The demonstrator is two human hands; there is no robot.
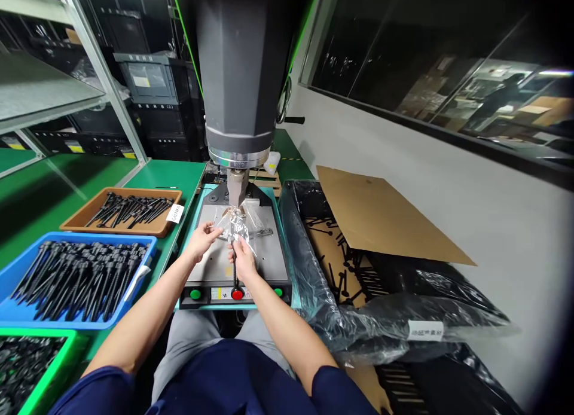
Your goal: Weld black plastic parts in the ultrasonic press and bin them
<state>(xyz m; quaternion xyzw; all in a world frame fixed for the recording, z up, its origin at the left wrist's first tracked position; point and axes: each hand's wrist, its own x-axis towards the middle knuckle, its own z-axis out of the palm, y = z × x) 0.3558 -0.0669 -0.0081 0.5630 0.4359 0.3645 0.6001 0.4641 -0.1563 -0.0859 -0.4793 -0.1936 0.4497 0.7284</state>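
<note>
My left hand (202,238) pinches the left edge of a small clear plastic bag (236,225) that lies on the grey machine plate (213,262). My right hand (243,258) grips a long black screw-like part (234,270) whose upper end goes into the bag. The bag sits just below the metal horn (237,186) of a large dark press head (242,68). Both hands are closed around what they hold.
Left of the machine stand a brown tray (76,223) of black parts, a blue bin (20,316) of long black screws and a green bin (49,379). Green and red buttons (237,294) line the machine front. A plastic-lined box (314,265) with cardboard (381,217) stands on the right.
</note>
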